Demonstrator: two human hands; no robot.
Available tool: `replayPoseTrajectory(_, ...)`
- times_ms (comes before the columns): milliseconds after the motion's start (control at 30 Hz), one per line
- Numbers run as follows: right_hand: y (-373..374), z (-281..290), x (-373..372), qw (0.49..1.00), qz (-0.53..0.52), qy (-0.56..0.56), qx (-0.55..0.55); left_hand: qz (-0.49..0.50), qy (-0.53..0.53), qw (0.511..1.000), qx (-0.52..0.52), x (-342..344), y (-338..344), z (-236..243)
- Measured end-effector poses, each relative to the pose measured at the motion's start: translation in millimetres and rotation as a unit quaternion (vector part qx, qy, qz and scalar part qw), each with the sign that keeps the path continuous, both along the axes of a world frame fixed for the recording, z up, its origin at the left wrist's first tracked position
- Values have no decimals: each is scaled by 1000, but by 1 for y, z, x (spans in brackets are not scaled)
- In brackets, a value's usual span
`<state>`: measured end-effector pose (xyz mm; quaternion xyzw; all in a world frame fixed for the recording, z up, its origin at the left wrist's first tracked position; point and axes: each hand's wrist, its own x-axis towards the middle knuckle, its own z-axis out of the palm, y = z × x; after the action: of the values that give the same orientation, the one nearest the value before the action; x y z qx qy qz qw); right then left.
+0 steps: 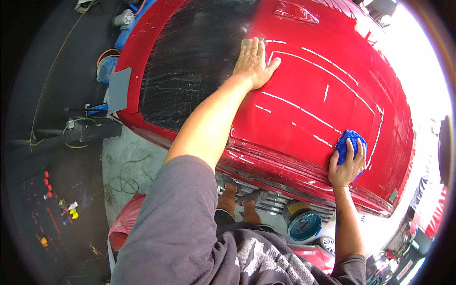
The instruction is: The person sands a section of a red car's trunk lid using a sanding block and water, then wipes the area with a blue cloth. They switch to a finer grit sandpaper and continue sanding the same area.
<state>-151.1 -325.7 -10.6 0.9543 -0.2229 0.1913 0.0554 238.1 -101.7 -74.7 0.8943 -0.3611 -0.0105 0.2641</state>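
Note:
Below me is the glossy red car panel (294, 109), marked with several thin white streaks, beside a dark, wet-looking glass section (194, 61). My left hand (254, 66) lies flat on the red paint near the dark section's edge, fingers stretched out and thumb apart. A small yellowish-grey patch shows at its fingertips; I cannot make out what it is. Farther right and nearer to me, my right hand (349, 166) is closed over a bunched blue cloth (349, 140), pressing it on the red surface close to the panel's near edge.
A dark bucket (304, 225) with bluish liquid stands on the floor by my feet. Grey tape (119, 90) is stuck at the car's left edge. A light blue container (107, 69) lies beyond it. A green hose (126, 183) is looped on the concrete floor.

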Motion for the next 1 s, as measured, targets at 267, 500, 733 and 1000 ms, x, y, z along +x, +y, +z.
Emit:
replayPoseTrajectory(267, -2, 5, 1, 1000, -16, 20, 10, -119, 27, 990, 74, -153, 115, 2)
replayPoseTrajectory(500, -3, 4, 1, 1000, -19, 15, 15, -30, -12, 999, -7, 141, -94, -37)
replayPoseTrajectory(733, -2, 11, 4, 1000, -11, 8, 22, -163, 48, 979, 112, -84, 76, 40)
replayPoseTrajectory(1000, -5, 5, 1, 999, -32, 20, 35, -35, 9, 995, 94, 131, -88, 36)
